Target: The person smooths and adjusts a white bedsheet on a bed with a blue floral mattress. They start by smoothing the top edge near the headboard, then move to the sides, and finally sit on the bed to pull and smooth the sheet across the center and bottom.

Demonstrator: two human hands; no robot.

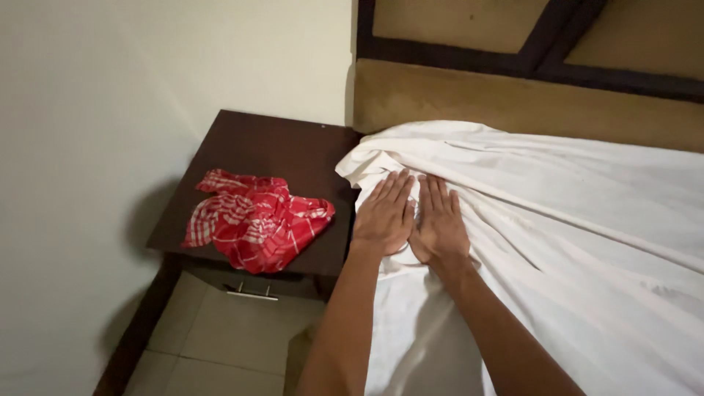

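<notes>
White sheet (557, 220), rumpled cloth, under flat left hand (383, 214).

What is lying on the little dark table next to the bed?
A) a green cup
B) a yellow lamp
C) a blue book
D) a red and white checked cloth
D: a crumpled red and white checked cloth lies on the dark bedside table, while the left hand and right hand press flat on the white sheet of the bed.
</notes>
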